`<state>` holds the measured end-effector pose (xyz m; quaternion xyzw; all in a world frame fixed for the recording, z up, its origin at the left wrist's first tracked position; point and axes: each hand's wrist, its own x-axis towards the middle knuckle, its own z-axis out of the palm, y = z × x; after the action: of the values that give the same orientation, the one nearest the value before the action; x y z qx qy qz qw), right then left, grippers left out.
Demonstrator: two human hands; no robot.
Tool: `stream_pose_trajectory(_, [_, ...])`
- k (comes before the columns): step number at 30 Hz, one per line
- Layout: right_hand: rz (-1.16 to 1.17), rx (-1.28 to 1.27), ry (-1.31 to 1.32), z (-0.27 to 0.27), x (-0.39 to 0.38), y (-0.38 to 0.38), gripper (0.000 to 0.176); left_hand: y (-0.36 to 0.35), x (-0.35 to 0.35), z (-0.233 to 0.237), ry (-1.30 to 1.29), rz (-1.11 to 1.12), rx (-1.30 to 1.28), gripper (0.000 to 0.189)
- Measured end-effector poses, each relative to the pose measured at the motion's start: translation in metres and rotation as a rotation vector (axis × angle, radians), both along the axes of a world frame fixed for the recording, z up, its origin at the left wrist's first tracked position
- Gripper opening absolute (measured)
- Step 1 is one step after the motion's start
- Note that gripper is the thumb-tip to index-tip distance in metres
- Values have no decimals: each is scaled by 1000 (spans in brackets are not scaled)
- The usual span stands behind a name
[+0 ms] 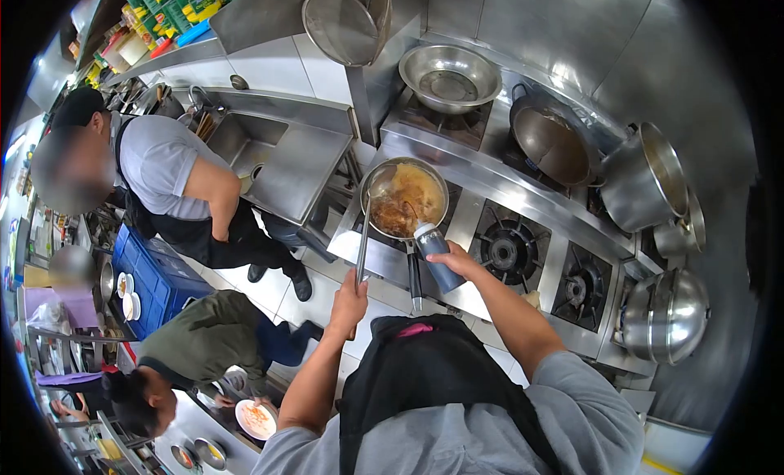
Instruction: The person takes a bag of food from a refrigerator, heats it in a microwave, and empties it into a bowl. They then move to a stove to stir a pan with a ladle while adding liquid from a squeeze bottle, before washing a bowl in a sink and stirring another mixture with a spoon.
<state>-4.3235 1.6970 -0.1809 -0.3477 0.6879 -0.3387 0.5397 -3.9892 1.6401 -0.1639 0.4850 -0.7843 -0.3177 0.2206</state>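
A frying pan [365,207] with a black handle sits on the left front burner, holding a yellowish-brown liquid [420,185] with a darker brown patch. My left hand [349,302] is closed around the long handle of a metal ladle [363,238], whose head rests inside the pan at its left side. In my right hand [457,263] is a squeeze bottle [437,258] of dark sauce, tilted with its nozzle over the pan. A thin dark stream runs from the nozzle into the liquid. Neither hand touches the pan's handle [415,280].
Burners [508,246] lie right of the pan. Behind them stand a steel bowl [449,79], a wok [551,144] and a stockpot [649,177]. Strainers [339,26] hang above. A person [175,169] stands left by the sink [245,140]; another [204,336] bends over, holding a plate [256,419].
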Motion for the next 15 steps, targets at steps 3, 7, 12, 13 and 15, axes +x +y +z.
stream_pose_trajectory(3, [-29,-136,16,-14,3,10,75,13,-11,17,126,114,469,46])
stream_pose_trajectory(7, [-47,-322,120,-18,3,29,79,34,-32,37,534,251,1127,28])
stream_pose_trajectory(12, [-156,-456,306,-2,9,62,79,25,-49,49,889,331,1636,12])
stream_pose_trajectory(13, [-197,-459,255,-2,10,70,82,23,-51,50,865,324,1618,12])
stream_pose_trajectory(15, [-251,-489,232,-2,9,88,83,29,-54,53,671,241,1388,19])
